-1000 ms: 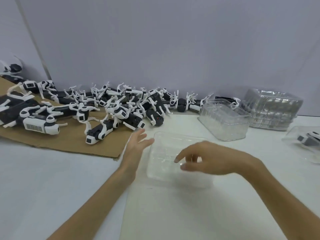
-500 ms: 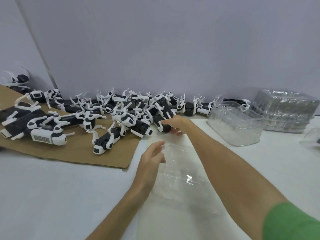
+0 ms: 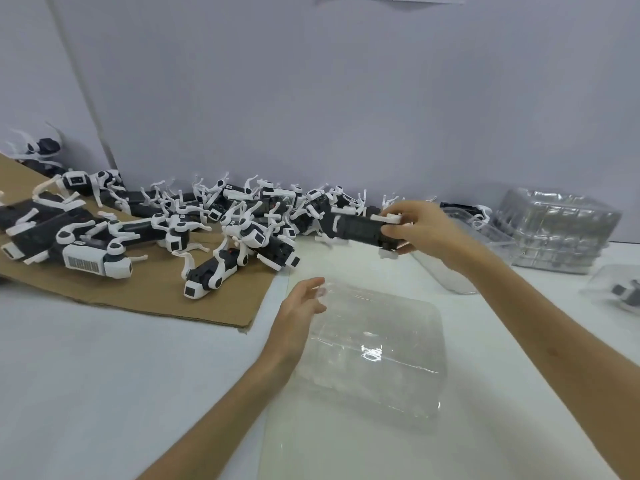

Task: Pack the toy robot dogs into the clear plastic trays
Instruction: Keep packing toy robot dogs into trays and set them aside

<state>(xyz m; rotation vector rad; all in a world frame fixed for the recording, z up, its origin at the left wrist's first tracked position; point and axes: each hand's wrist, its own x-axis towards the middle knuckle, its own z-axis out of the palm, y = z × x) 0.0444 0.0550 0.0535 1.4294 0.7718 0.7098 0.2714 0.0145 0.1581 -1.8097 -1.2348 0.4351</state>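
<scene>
While the right hand (image 3: 420, 230) grips a toy robot dog (image 3: 356, 227), the left hand (image 3: 300, 308) rests open on the clear tray (image 3: 391, 368). Pin it, lower the dog flat

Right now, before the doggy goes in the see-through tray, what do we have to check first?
1. Right hand grips the toy robot dog firmly: ok, fingers curl round one end.
2. Dog free of the pile of dogs: cannot tell, its far end sits close to them.
3. Clear tray in front is empty: ok.
4. Left hand steadies the tray: cannot tell, its open fingers are at the left edge, contact unclear.
5. Dog's legs folded to fit: cannot tell, too blurred.
</scene>
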